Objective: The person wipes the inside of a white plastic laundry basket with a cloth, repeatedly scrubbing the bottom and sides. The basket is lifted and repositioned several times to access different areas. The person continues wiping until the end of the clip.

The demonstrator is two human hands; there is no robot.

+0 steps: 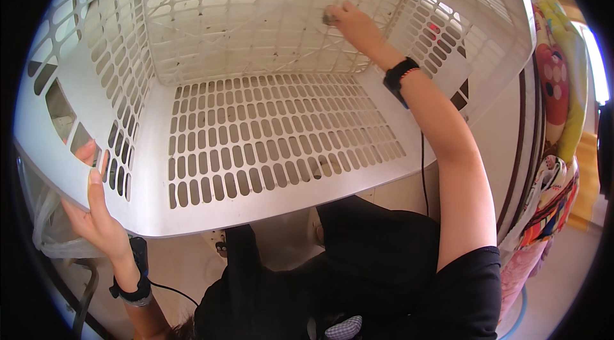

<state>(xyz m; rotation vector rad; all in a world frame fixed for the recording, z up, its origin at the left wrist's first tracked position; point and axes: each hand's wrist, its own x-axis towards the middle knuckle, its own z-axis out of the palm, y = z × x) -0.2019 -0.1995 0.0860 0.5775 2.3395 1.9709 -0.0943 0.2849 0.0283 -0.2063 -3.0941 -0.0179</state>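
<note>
A large white slotted plastic basket fills the view before me, its open side facing me. My left hand grips its rim at the lower left, thumb outside and fingertips showing through a handle opening. Inside the basket, my right hand holds a small dark greyish object at its fingertips, close to the far latticed panel. What the object is I cannot tell; it is small and partly covered by the fingers. Small dark specks show on that panel.
Patterned bedding or cloth is heaped along the right side. A clear plastic bag hangs beyond my left hand, above a dark curved bar. Black cables run from near both wrists. My legs are below the basket's near edge.
</note>
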